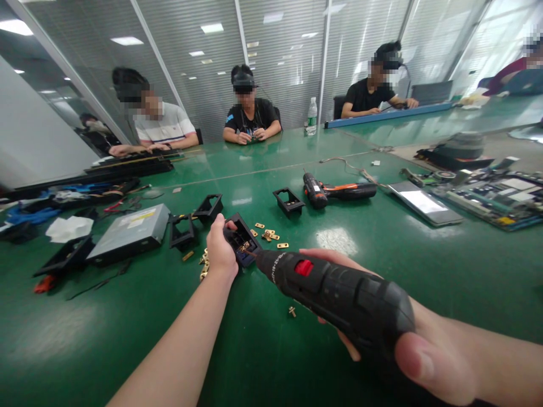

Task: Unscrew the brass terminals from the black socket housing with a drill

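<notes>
My left hand [223, 252] grips a black plastic socket housing [242, 229], tilted up off the table, with brass parts inside it. Wrapped around a black cordless screwdriver [339, 294] with a red switch is my right hand [424, 345]. The screwdriver's bit reaches into the housing, near the brass parts; its exact contact point is too small to tell. Small brass plates [271, 235] lie just beyond the housing, and more brass pieces [204, 264] sit beside my left wrist. A loose screw [292, 311] lies below the screwdriver.
Black frames [288, 202] stand around the work spot. A second cordless screwdriver [316, 190] lies farther back. At left is a grey metal drive [129, 232]; at right are a flat silver device [424, 202] and circuit boards [500, 195]. People sit across the table, near a water bottle [312, 117].
</notes>
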`<action>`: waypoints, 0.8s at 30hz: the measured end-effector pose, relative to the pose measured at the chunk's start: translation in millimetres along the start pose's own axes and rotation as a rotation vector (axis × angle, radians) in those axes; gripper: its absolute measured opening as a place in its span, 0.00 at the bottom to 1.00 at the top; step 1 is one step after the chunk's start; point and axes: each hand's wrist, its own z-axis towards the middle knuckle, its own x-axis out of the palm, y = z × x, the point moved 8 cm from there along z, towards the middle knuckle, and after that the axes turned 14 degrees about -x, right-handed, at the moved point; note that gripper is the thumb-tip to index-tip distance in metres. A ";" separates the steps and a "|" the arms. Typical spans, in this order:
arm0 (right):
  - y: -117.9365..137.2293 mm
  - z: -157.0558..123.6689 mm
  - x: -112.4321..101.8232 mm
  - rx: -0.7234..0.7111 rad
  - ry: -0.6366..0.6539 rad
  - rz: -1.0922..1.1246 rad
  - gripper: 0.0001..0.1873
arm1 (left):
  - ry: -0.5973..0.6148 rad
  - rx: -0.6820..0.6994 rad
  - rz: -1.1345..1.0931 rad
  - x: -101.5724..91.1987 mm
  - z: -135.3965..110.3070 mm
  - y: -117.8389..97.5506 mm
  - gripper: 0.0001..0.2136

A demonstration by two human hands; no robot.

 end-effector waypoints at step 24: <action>-17.2 -6.2 -4.0 0.006 0.016 -0.042 0.59 | 0.008 -0.014 0.004 -7.4 2.4 3.4 0.24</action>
